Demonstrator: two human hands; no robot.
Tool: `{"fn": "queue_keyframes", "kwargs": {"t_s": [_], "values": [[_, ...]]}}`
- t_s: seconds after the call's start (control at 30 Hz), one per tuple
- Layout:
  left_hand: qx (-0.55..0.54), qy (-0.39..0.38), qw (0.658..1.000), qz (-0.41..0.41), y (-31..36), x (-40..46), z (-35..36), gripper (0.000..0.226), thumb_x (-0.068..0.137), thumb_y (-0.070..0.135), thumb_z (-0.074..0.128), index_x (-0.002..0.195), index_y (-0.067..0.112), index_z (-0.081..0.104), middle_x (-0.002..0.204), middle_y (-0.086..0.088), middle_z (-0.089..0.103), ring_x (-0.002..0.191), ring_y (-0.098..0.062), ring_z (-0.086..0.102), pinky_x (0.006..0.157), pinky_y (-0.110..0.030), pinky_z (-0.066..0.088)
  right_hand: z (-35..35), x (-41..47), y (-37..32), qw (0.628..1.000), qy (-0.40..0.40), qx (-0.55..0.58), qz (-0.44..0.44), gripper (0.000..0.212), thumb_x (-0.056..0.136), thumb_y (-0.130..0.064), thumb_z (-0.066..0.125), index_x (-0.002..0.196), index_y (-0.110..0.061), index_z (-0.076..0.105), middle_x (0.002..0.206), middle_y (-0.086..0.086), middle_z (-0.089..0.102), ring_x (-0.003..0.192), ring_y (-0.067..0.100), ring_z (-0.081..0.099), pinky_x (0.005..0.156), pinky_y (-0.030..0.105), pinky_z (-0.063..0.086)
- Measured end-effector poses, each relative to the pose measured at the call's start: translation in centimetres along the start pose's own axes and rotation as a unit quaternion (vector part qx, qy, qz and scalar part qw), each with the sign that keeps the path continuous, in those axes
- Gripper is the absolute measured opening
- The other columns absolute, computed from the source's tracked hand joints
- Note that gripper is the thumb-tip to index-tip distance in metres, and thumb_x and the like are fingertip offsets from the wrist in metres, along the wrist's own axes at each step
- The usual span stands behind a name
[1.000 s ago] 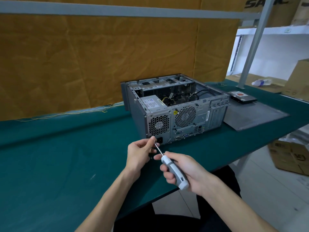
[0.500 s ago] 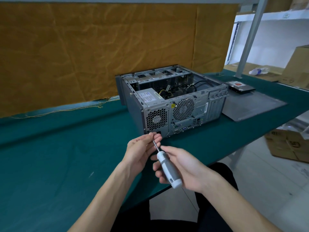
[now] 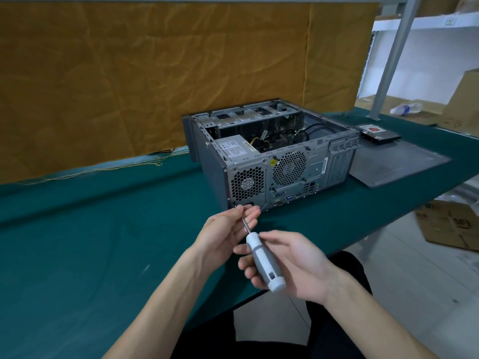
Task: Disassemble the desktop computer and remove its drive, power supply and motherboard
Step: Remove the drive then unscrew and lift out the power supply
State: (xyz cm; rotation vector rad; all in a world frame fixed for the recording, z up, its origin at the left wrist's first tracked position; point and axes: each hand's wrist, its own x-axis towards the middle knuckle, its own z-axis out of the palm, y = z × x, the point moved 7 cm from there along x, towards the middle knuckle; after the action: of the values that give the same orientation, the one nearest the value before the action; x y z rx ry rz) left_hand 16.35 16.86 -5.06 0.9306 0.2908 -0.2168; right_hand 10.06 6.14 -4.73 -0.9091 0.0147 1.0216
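Desktop computer, side open, power supply still inside, lying on green counter; removed drive and side panel to its right; screwdriver gripped by right hand, its tip pinched in left hand fingertips.

I count one computer case on my worktop, two fans, one drive, one side panel, one screwdriver, one bottle, and three cardboard boxes.
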Motion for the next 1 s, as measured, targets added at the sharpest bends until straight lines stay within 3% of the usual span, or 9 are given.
{"fn": "queue_keyframes", "kwargs": {"t_s": [0.1, 0.23, 0.4, 0.47, 0.63, 0.7, 0.8, 0.87, 1.0], "values": [[0.031, 0.004, 0.999, 0.012, -0.1, 0.0, -0.1, 0.028, 0.107, 0.011, 0.047, 0.117, -0.011, 0.061, 0.107, -0.019, 0.076, 0.089, -0.020, 0.077, 0.060, -0.020, 0.059, -0.9, 0.3, -1.0, 0.983, 0.084, -0.154, -0.057, 0.028, 0.101, -0.022, 0.056, 0.104, 0.004, 0.064, 0.080, 0.019, 0.068, 0.065, 0.026, 0.067, 0.059, 0.035, 0.057], [0.107, 0.014, 0.994, 0.025, 0.0, -0.1, -0.5, 0.024, 0.102, 0.008, 0.058, 0.112, -0.012, 0.064, 0.102, -0.020, 0.076, 0.089, -0.022, 0.077, 0.068, -0.022, 0.060, -1.9, 0.4, -1.9, 0.904, 0.218, -0.347, -0.124, 0.031, 0.092, -0.024, 0.072, 0.099, 0.005, 0.062, 0.071, 0.016, 0.071, 0.057, 0.027, 0.068, 0.055, 0.034, 0.057], [0.032, -0.012, 0.999, -0.023, 0.1, -0.6, 0.2, 0.028, 0.105, 0.003, 0.046, 0.124, -0.014, 0.058, 0.109, -0.021, 0.075, 0.085, -0.019, 0.077, 0.063, -0.020, 0.059, -0.1, 0.1, 0.2, 0.996, 0.026, -0.087, -0.004, 0.041, 0.100, -0.039, 0.061, 0.110, 0.001, 0.061, 0.085, 0.019, 0.067, 0.070, 0.028, 0.068, 0.064, 0.036, 0.059], [0.010, -0.028, 0.999, -0.044, 0.1, -0.9, 0.4, 0.031, 0.107, 0.006, 0.043, 0.127, -0.012, 0.058, 0.112, -0.018, 0.074, 0.080, -0.015, 0.077, 0.056, -0.018, 0.057, 0.2, -0.3, 0.0, 1.000, -0.021, -0.021, 0.007, 0.042, 0.103, -0.032, 0.053, 0.115, 0.007, 0.061, 0.093, 0.024, 0.067, 0.078, 0.032, 0.070, 0.070, 0.039, 0.060], [0.092, 0.025, 0.995, 0.000, -0.1, -0.9, -0.3, 0.029, 0.104, 0.007, 0.054, 0.119, -0.016, 0.061, 0.101, -0.021, 0.076, 0.076, -0.017, 0.076, 0.064, -0.020, 0.059, -1.3, 0.0, -1.2, 0.916, 0.188, -0.340, -0.098, 0.025, 0.090, -0.024, 0.074, 0.094, -0.003, 0.061, 0.074, 0.018, 0.071, 0.062, 0.030, 0.070, 0.059, 0.036, 0.058], [0.102, 0.027, 0.994, 0.012, -0.2, -0.9, -0.1, 0.028, 0.102, 0.008, 0.057, 0.117, -0.015, 0.063, 0.096, -0.018, 0.077, 0.067, -0.013, 0.073, 0.060, -0.019, 0.057, -1.6, 0.1, -1.0, 0.923, 0.203, -0.311, -0.106, 0.032, 0.087, -0.030, 0.079, 0.096, -0.006, 0.061, 0.070, 0.011, 0.069, 0.059, 0.025, 0.068, 0.058, 0.035, 0.058], [0.054, 0.007, 0.998, -0.016, -0.2, -1.1, 0.5, 0.030, 0.106, 0.009, 0.049, 0.123, -0.012, 0.061, 0.099, -0.015, 0.078, 0.067, -0.011, 0.074, 0.051, -0.018, 0.054, 0.1, -0.1, 0.4, 0.996, 0.042, -0.082, -0.015, 0.043, 0.099, -0.038, 0.063, 0.115, 0.002, 0.058, 0.089, 0.021, 0.068, 0.076, 0.032, 0.069, 0.067, 0.039, 0.060], [0.035, -0.003, 0.999, -0.036, -0.4, -1.3, 0.6, 0.030, 0.107, 0.011, 0.046, 0.124, -0.009, 0.061, 0.105, -0.014, 0.077, 0.071, -0.011, 0.075, 0.048, -0.017, 0.052, 0.4, -0.7, 0.3, 1.000, -0.008, 0.021, 0.006, 0.047, 0.102, -0.029, 0.054, 0.124, 0.012, 0.056, 0.104, 0.030, 0.066, 0.087, 0.036, 0.071, 0.071, 0.040, 0.061], [0.095, 0.025, 0.995, 0.002, -0.5, -1.3, 0.0, 0.026, 0.103, 0.014, 0.056, 0.113, -0.008, 0.066, 0.102, -0.017, 0.077, 0.068, -0.013, 0.072, 0.058, -0.022, 0.057, -0.6, -0.3, -0.8, 0.979, 0.105, -0.164, -0.067, 0.026, 0.098, -0.016, 0.063, 0.110, 0.006, 0.063, 0.089, 0.022, 0.072, 0.070, 0.025, 0.071, 0.056, 0.031, 0.056]]}}
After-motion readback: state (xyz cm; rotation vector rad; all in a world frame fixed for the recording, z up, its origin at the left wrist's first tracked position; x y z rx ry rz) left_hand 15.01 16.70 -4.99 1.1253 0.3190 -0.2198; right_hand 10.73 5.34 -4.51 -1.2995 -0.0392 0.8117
